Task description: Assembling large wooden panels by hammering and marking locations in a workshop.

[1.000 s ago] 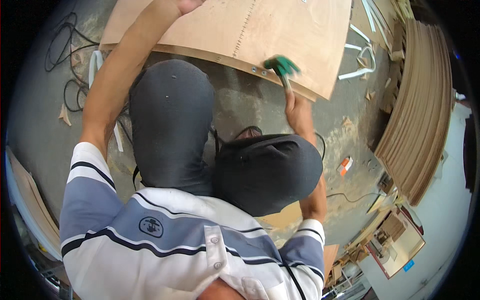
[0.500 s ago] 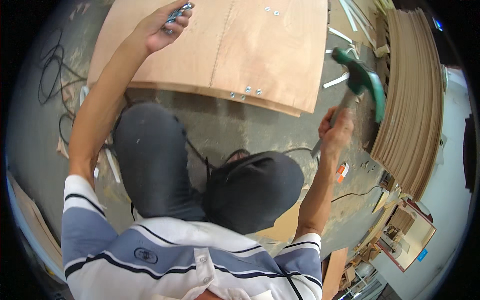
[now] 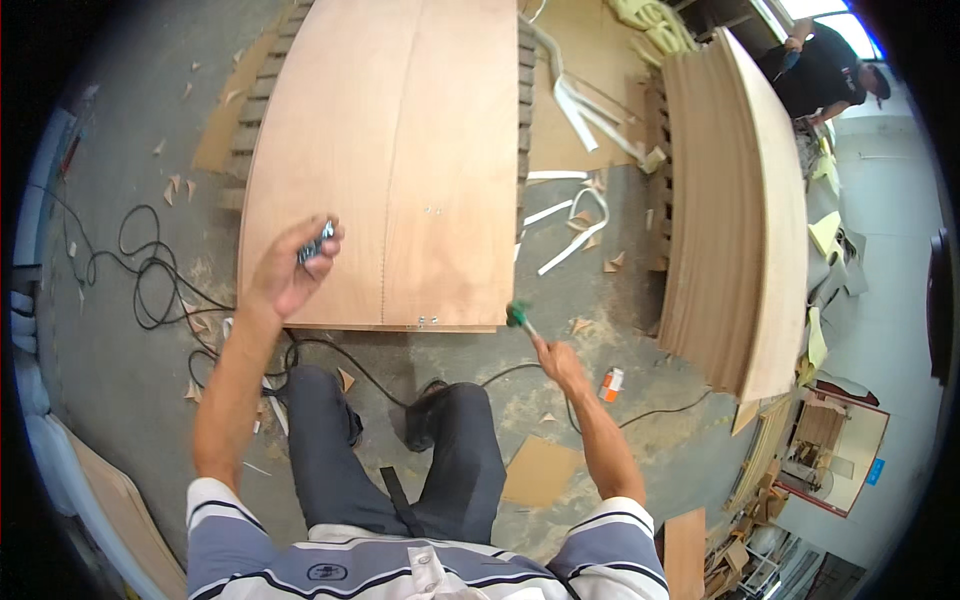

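My left hand [image 3: 283, 270] is closed around a handful of small shiny metal nuts [image 3: 316, 243], raised over the left part of a large pale plywood panel [image 3: 330, 130]. More of these nuts [image 3: 428, 321] are on the panel at its near edge, and a few others [image 3: 432, 210] lie farther up. A hammer with a green head [image 3: 517, 313] is gripped by its handle in my right hand [image 3: 562, 364]. The hammer head is beside the panel's near right corner; whether it touches the panel I cannot tell.
A tall stack of plywood sheets [image 3: 705, 210] stands on the right, with a person [image 3: 822, 70] beyond it. Black cable [image 3: 150, 262] loops across the floor at left. White strips [image 3: 575, 235], an orange-and-white box [image 3: 611, 385] and a cardboard piece [image 3: 541, 470] lie on the floor.
My view has pulled back, so more of the panel and room shows. My right hand has brought the hammer nearer the panel's corner. My left hand still holds the nuts.
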